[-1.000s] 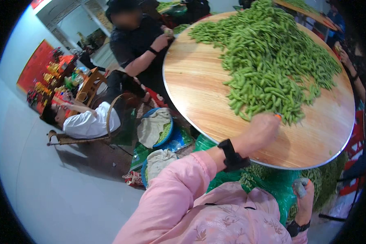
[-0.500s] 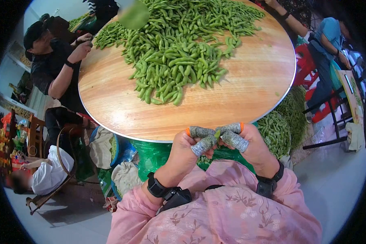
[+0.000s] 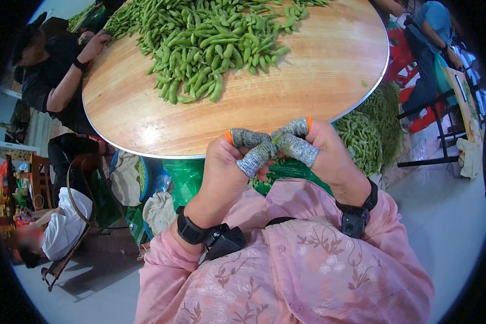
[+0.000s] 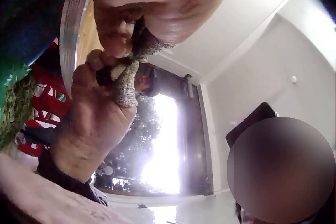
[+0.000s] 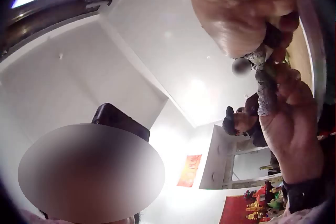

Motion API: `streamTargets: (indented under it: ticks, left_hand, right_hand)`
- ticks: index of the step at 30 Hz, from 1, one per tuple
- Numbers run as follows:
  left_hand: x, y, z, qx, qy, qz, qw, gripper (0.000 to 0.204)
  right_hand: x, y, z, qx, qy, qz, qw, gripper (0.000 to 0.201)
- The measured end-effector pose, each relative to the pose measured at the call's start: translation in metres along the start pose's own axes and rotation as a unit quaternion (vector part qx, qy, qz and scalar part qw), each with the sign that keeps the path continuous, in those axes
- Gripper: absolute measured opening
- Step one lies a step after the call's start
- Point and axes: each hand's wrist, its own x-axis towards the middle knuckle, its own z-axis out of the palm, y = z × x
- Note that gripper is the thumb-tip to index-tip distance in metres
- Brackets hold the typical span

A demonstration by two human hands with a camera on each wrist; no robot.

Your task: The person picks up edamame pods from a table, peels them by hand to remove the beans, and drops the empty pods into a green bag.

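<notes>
Left hand (image 3: pixel 220 167) has been drawn back from edamame pile (image 3: pixel 216 46), and one green pod (image 3: pixel 277 139) is pinched between its closed-in fingertips and right hand's (image 3: pixel 329 154), near round tabletop (image 3: pixel 308 92).

Down at the hands, and the grey finger sleeves (image 3: pixel 256 157) cover nearly all of the green pod (image 3: pixel 277 139); only a sliver shows, its ends lost between the left hand (image 3: pixel 216 170) and the right hand (image 3: pixel 332 156)! Up top, the head view's edge slices off the pod pile (image 3: pixel 205 48) and the far side of the table (image 3: pixel 286 102). Over left, a cloth (image 3: pixel 126 178) hides part of the blue basin (image 3: pixel 154 175). A blur masks the face of the person in white (image 3: pixel 70 227), and large blurs fill both wrist views' lower parts!
</notes>
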Motion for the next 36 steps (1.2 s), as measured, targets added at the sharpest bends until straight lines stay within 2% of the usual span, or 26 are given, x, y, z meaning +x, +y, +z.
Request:
streamTargets:
  ticks: [2,4,5,6,7,8,12,14,15,17,18,19,20,21,23,24,25,27,28,29,32,33,34,35,36]
  left_hand:
    - [-0.001,-0.001,0.002,0.007,-0.005,-0.005,1.000,0.013]
    - [-0.001,0.001,0.003,0.163,-0.005,0.085,0.983,0.020]
    - [-0.001,0.001,0.004,0.163,-0.003,0.081,0.983,0.020]
    - [0.000,0.001,0.005,0.384,0.009,0.217,0.897,0.024]
    - [0.001,0.003,0.005,0.577,0.019,0.337,0.743,0.029]
    - [0.001,0.004,0.006,0.633,0.014,0.324,0.702,0.035]
    - [0.003,0.001,0.004,0.620,0.004,0.362,0.697,0.020]
    - [0.004,-0.007,0.005,0.460,-0.008,0.322,0.828,0.019]
    - [0.004,-0.009,0.005,0.459,-0.009,0.321,0.828,0.019]
    - [0.002,-0.013,0.005,0.352,0.016,0.314,0.882,0.009]
    - [0.002,-0.015,0.002,0.352,0.015,0.313,0.882,0.009]
    - [0.001,-0.017,-0.003,0.206,-0.017,0.200,0.958,0.009]
    - [0.000,-0.018,-0.005,0.053,-0.047,0.080,0.994,0.009]
    - [-0.002,-0.016,-0.005,0.055,-0.048,0.081,0.994,0.009]
    - [-0.003,-0.010,-0.003,0.184,-0.078,0.012,0.980,0.013]
    - [-0.003,-0.012,-0.002,0.272,-0.100,0.057,0.955,0.012]
    - [-0.003,-0.018,0.002,0.211,-0.115,0.088,0.967,0.012]
    - [-0.001,-0.039,-0.006,0.322,-0.106,0.108,0.934,0.013]
    - [0.000,-0.049,-0.007,0.305,-0.092,0.105,0.942,0.015]
    - [0.000,-0.059,-0.009,0.286,-0.078,0.100,0.950,0.017]
    - [0.005,-0.089,-0.022,0.376,-0.028,0.023,0.926,0.021]
    - [0.006,-0.083,-0.019,0.391,-0.014,-0.003,0.920,0.020]
    - [0.006,-0.077,-0.016,0.393,-0.011,0.001,0.920,0.020]
    - [0.005,-0.069,-0.013,0.529,-0.061,0.000,0.847,0.019]
    - [0.002,-0.056,-0.006,0.651,-0.110,-0.002,0.752,0.017]
  right_hand:
    - [0.001,0.002,0.000,-0.022,0.015,-0.015,1.000,0.010]
    - [0.003,0.003,-0.005,-0.028,0.023,-0.012,0.999,0.010]
    - [0.003,0.004,-0.006,-0.034,0.029,-0.008,0.999,0.009]
    - [0.002,0.003,-0.005,-0.031,0.028,-0.004,0.999,0.009]
    - [0.001,-0.002,-0.003,-0.019,0.025,-0.011,0.999,0.009]
    - [0.000,-0.004,-0.002,-0.007,0.022,-0.018,1.000,0.008]
    - [0.001,0.000,-0.004,-0.021,0.005,-0.042,0.999,0.008]
    - [0.000,-0.002,-0.001,0.000,0.001,-0.082,0.997,0.007]
    - [0.000,-0.001,-0.001,0.001,0.002,-0.081,0.997,0.007]
    - [-0.001,0.001,-0.001,-0.013,0.000,-0.088,0.996,0.007]
    - [-0.001,0.002,-0.003,-0.012,0.001,-0.088,0.996,0.007]
    - [-0.001,0.004,-0.004,-0.040,-0.008,-0.100,0.994,0.006]
    - [-0.002,0.006,-0.006,-0.068,-0.016,-0.112,0.991,0.006]
    - [-0.003,0.008,-0.008,-0.067,-0.017,-0.114,0.991,0.006]
    - [-0.006,0.009,-0.012,-0.127,-0.032,-0.057,0.990,0.005]
    - [-0.005,0.020,-0.018,-0.184,-0.043,-0.076,0.979,0.006]
    - [-0.004,0.022,-0.016,-0.190,-0.047,-0.092,0.976,0.006]
    - [-0.006,0.026,-0.010,-0.119,-0.037,-0.075,0.989,0.005]
    - [-0.006,0.035,-0.011,-0.124,-0.042,-0.086,0.988,0.005]
    - [-0.006,0.047,-0.016,-0.184,-0.041,-0.077,0.979,0.005]
    - [-0.007,0.067,-0.019,-0.313,-0.028,-0.065,0.947,0.009]
    - [-0.009,0.072,-0.019,-0.377,-0.015,-0.053,0.925,0.011]
    - [-0.010,0.075,-0.020,-0.391,-0.001,-0.042,0.920,0.013]
    - [-0.010,0.073,-0.026,-0.391,-0.002,-0.046,0.919,0.013]
    - [-0.014,0.067,-0.032,-0.408,0.051,-0.043,0.910,0.012]
